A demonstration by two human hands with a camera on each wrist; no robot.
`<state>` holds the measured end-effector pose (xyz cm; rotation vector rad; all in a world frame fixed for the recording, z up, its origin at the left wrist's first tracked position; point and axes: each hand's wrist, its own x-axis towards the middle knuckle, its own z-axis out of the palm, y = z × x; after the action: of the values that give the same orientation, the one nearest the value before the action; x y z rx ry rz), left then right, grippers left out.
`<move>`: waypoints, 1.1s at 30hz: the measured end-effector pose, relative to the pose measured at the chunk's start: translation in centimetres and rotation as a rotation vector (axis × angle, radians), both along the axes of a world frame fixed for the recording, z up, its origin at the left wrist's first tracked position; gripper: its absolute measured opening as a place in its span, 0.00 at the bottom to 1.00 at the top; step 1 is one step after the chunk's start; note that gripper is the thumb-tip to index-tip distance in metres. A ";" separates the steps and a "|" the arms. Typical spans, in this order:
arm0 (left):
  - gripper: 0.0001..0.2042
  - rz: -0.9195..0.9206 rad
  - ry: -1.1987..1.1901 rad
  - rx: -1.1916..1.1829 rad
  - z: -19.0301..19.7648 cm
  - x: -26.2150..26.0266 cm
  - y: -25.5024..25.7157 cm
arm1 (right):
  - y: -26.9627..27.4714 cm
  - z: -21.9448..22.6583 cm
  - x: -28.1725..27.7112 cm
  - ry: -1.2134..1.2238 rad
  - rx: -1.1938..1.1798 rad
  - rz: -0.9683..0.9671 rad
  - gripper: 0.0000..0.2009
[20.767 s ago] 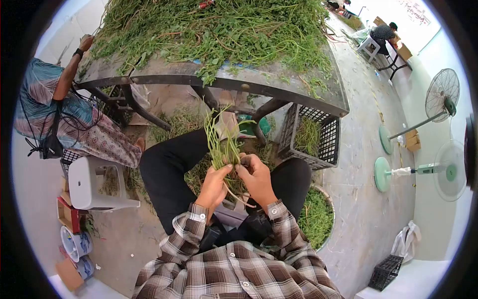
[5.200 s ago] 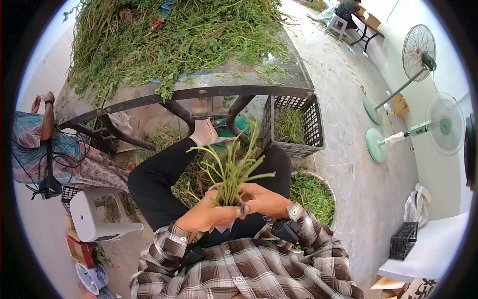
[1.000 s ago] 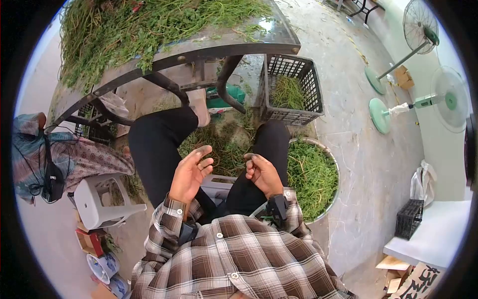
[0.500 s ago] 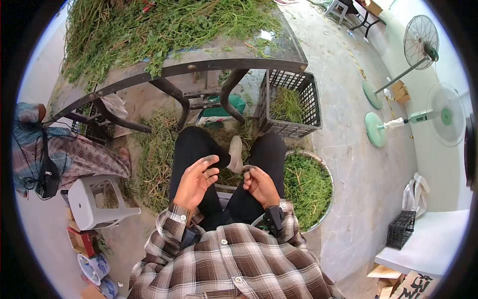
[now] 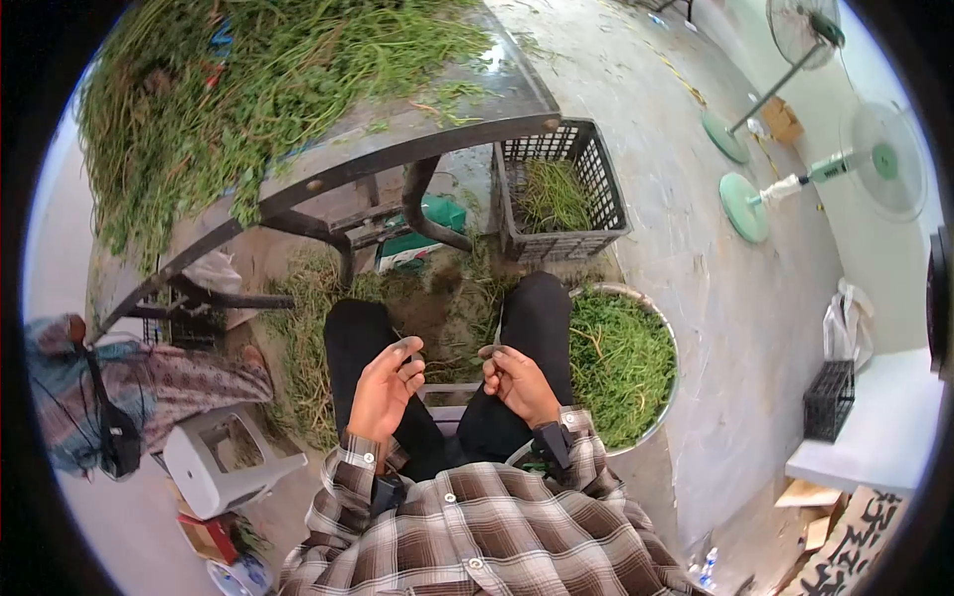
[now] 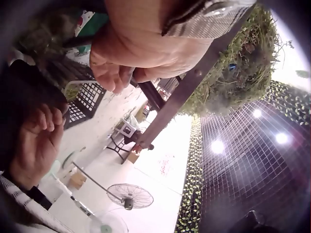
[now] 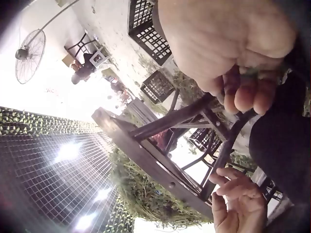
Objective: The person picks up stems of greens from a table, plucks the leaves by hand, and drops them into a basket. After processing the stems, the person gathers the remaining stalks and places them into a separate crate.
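Note:
My left hand (image 5: 386, 390) is held palm inward over the left thigh, fingers loosely curled and holding nothing. Across from it, my right hand (image 5: 520, 385) hovers over the right thigh, likewise empty with loosely bent fingers. The two hands are apart; the left wrist view also shows the right hand (image 6: 36, 145), and the right wrist view the left hand (image 7: 240, 201). A heap of long-stemmed leafy greens (image 5: 288, 89) covers the table (image 5: 527, 94) ahead. Beside my right knee, a round basket (image 5: 677, 372) is full of cut greens (image 5: 616, 358).
A black plastic crate (image 5: 571, 245) with stems (image 5: 552, 194) inside stands right of the table legs. Plant scraps (image 5: 303, 358) litter the floor by my legs. A grey stool (image 5: 204, 477) and a person in patterned trousers (image 5: 189, 382) are on the left; fans (image 5: 745, 209) stand right.
The bunch of green stems held in both hands several seconds ago is gone from them. In the last second the legs have drawn together, while the hands stay nearly still and the view shifts.

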<state>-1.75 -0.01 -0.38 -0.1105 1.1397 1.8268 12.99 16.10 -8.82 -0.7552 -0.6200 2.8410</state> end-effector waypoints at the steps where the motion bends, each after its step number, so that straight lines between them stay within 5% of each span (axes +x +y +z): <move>1: 0.14 0.009 0.004 -0.001 -0.2 -0.3 0.1 | 0.0 0.0 -0.2 0.007 -0.008 0.001 0.11; 6: 0.13 0.016 0.051 -0.057 0.0 -1.8 0.1 | 0.0 -0.1 -1.0 -0.019 -0.076 -0.006 0.11; 9: 0.13 0.039 0.294 -0.229 1.4 -2.5 0.7 | 1.4 0.8 -2.0 -0.005 -0.065 0.030 0.11; 13: 0.12 0.017 0.916 -0.415 4.6 -6.1 3.5 | 5.4 3.2 -3.1 -0.003 0.152 0.010 0.10; 14: 0.12 0.005 0.917 -0.420 5.8 -7.2 4.7 | 6.7 3.0 -3.6 -0.002 0.163 -0.012 0.10; 16: 0.14 -0.029 1.547 -0.554 7.8 -9.0 7.4 | 11.0 1.8 -4.8 -0.079 0.236 -0.163 0.10; 19: 0.23 -0.145 1.990 -0.689 10.4 -11.2 12.4 | 14.9 -2.7 -6.2 -0.192 0.247 -0.213 0.10; 23: 0.30 -0.264 2.245 -0.682 11.3 -13.0 18.1 | 17.7 -8.4 -8.5 -0.377 0.343 -0.075 0.12; 26: 0.27 -0.418 2.209 -0.688 10.7 -14.3 20.5 | 18.6 -12.9 -10.8 -0.450 0.405 0.075 0.13; 30: 0.24 -0.440 2.096 -0.770 10.3 -15.9 21.8 | 19.0 -18.9 -13.1 -0.448 0.334 0.144 0.14; 33: 0.25 -0.387 2.236 -0.753 9.4 -16.3 21.7 | 18.7 -22.3 -14.9 -0.468 0.378 0.219 0.13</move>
<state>-18.09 21.67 8.98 1.9409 2.7775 0.3611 -1.89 34.78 -31.10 -1.3520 -1.3301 2.5970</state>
